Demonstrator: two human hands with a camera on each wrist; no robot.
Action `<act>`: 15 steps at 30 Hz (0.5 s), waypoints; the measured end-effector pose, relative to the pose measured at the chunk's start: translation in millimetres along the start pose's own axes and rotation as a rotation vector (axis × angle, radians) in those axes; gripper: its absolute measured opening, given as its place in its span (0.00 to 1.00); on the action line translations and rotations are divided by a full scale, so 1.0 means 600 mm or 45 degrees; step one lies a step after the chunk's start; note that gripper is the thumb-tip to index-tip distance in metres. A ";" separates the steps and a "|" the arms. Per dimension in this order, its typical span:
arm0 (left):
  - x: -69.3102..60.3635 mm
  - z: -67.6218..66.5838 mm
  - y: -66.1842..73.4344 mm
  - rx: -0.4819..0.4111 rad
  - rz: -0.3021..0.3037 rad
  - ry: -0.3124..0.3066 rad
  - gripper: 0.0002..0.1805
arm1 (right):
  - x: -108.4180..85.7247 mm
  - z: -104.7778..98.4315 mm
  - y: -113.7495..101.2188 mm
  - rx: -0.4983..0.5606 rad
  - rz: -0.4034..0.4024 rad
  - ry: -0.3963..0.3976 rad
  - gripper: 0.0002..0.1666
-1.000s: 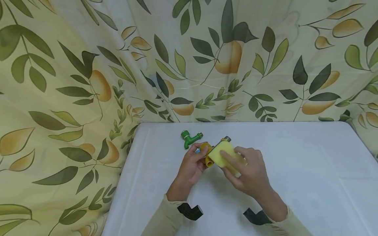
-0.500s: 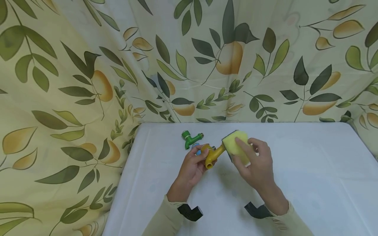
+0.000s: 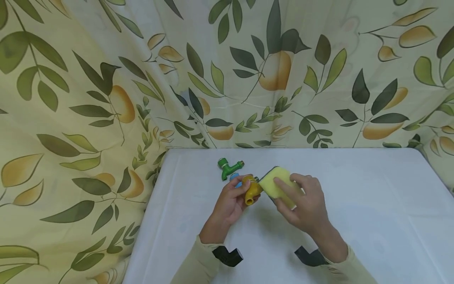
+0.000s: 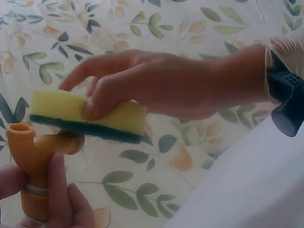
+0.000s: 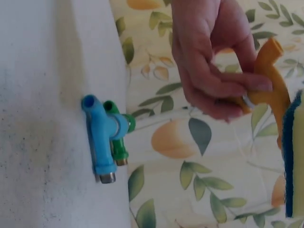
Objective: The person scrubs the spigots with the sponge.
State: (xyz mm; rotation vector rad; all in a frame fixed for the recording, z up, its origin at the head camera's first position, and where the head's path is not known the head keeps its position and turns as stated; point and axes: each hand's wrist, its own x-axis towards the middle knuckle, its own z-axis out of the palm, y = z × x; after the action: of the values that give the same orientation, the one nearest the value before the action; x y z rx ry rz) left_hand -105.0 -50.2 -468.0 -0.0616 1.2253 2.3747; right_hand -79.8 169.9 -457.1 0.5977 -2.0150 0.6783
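My left hand (image 3: pixel 227 205) grips a yellow plastic tap (image 3: pixel 252 192) by its handle end, spout toward me. Thumb and fingers of my right hand (image 3: pixel 309 203) pinch a yellow sponge (image 3: pixel 278 180) with a dark green scouring side. In the left wrist view the scouring side faces down and lies against the inlet pipe of the tap (image 4: pixel 35 156), covering part of it. The right wrist view shows the left fingers curled round the tap (image 5: pixel 271 76), and the sponge (image 5: pixel 295 156) at the right edge; the right hand is outside that view.
Behind my left hand, a green tap (image 3: pixel 229 169) lies on the white table (image 3: pixel 372 213). A blue tap (image 5: pixel 102 135) lies beside it, mostly hidden by the hand in the head view. A leaf-patterned curtain (image 3: pixel 227 79) hangs along the back and left of the table.
The sponge slid outward along the tap's inlet pipe, up and right, then came back down and left toward the tap's body. The left hand has stayed nearly in place.
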 end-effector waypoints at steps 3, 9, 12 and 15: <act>0.000 -0.001 -0.001 -0.020 0.001 -0.003 0.17 | -0.002 0.002 -0.001 -0.031 0.084 0.029 0.26; 0.000 -0.001 -0.001 -0.054 0.020 0.024 0.11 | -0.008 0.007 -0.005 -0.013 0.098 -0.026 0.27; 0.001 0.001 -0.001 -0.069 0.028 0.033 0.08 | -0.010 0.009 -0.012 0.001 0.191 -0.028 0.29; 0.003 0.006 -0.003 -0.077 0.055 0.052 0.04 | -0.015 0.008 -0.026 0.097 0.200 -0.099 0.31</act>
State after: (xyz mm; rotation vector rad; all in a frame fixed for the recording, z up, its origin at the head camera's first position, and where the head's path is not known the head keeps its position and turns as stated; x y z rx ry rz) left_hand -105.3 -45.5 -467.6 -0.1046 1.1848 2.4594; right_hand -68.5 156.5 -463.4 0.5211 -2.1323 0.8399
